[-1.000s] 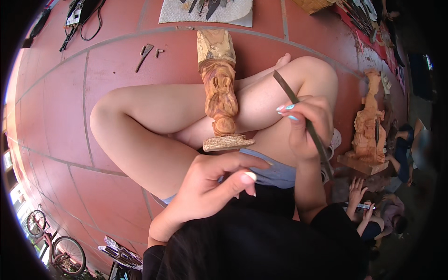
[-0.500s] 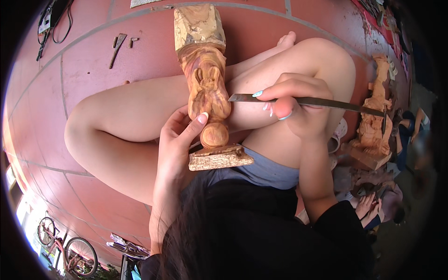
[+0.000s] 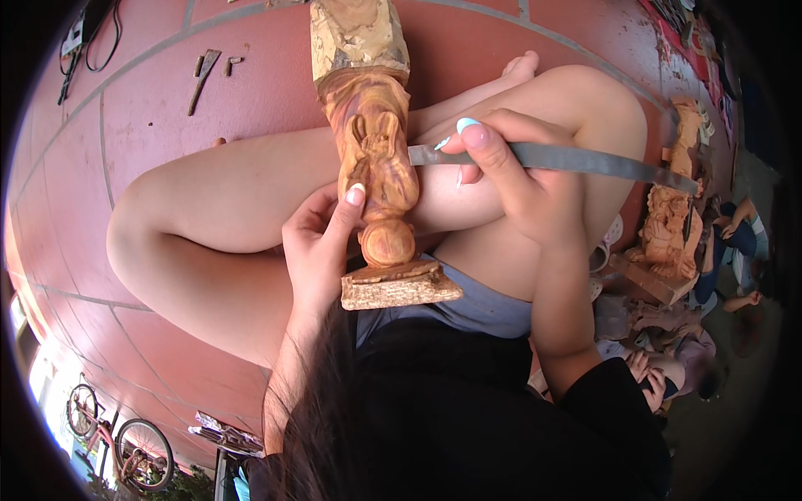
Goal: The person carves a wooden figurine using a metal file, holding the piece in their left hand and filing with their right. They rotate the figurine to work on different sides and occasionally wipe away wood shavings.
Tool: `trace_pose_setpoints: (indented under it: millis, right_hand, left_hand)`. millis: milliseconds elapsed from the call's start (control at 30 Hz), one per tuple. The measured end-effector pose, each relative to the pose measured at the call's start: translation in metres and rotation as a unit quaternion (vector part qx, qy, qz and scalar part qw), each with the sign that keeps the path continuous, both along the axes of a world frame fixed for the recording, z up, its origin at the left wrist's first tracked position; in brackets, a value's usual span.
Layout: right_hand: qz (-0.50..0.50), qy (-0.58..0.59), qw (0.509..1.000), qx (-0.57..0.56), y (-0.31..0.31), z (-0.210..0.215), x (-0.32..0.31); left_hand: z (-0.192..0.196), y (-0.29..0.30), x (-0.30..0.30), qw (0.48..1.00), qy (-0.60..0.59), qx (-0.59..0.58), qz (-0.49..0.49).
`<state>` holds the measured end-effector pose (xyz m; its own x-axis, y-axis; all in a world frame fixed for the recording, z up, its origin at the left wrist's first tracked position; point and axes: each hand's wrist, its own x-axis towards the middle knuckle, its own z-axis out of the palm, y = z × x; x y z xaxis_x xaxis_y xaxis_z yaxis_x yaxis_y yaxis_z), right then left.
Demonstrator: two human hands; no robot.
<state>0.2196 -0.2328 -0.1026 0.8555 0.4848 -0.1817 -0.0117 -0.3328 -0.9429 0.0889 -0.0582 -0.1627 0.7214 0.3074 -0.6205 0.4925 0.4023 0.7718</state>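
A brown wooden carving [image 3: 391,188] of a robed figure lies lengthwise between my crossed legs, its round head toward me. A pale, rough block [image 3: 359,37] forms its far end, and a rough-faced slab [image 3: 401,288] its near end. My left hand [image 3: 316,242] grips the left side beside the head, thumb on top; its other fingers are partly hidden beneath. Closed round a long, flat steel carving blade [image 3: 597,160] is my right hand [image 3: 535,179]. The blade's tip is at the carving's right side, level with the figure's sleeves; whether it touches, I cannot tell.
On the red tiled floor at the far left lie a flat tool [image 3: 203,82] and small pieces. A larger carved wooden statue [image 3: 668,221] stands at the right, near other people's hands [image 3: 652,376]. A bicycle [image 3: 125,451] is at the lower left.
My right hand has rolled, so the blade now shows its broad flat face and my thumb sits higher. My left thumb has slid slightly up the carving.
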Motion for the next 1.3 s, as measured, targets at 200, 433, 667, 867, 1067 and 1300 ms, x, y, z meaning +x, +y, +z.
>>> trace_pose_setpoints:
  millis: [200,433,667,867,1067,1300]
  right_hand:
    - [0.055,0.01,0.993,0.103,0.001,-0.005,-0.004]
    - [0.07,-0.059,0.992,0.089,-0.002,-0.01,-0.004]
    - [-0.004,-0.007,0.995,0.099,0.008,-0.015,-0.012]
    - [-0.019,-0.055,0.992,0.116,0.01,-0.016,-0.012]
    - [0.014,-0.182,0.978,0.103,0.003,-0.017,-0.002]
    - [-0.014,-0.171,0.978,0.119,0.01,-0.017,0.008]
  left_hand:
    - [0.006,-0.003,0.007,0.998,0.05,0.009,0.037]
    - [-0.001,0.0,0.002,0.998,0.057,0.025,0.014]
    - [-0.001,-0.001,-0.002,0.993,0.037,-0.104,-0.029]
    - [0.014,-0.012,0.003,0.878,0.016,-0.478,-0.019]
    - [-0.008,-0.007,-0.001,0.846,-0.064,-0.52,-0.1]
    - [-0.002,-0.005,0.002,0.859,-0.034,-0.501,-0.097]
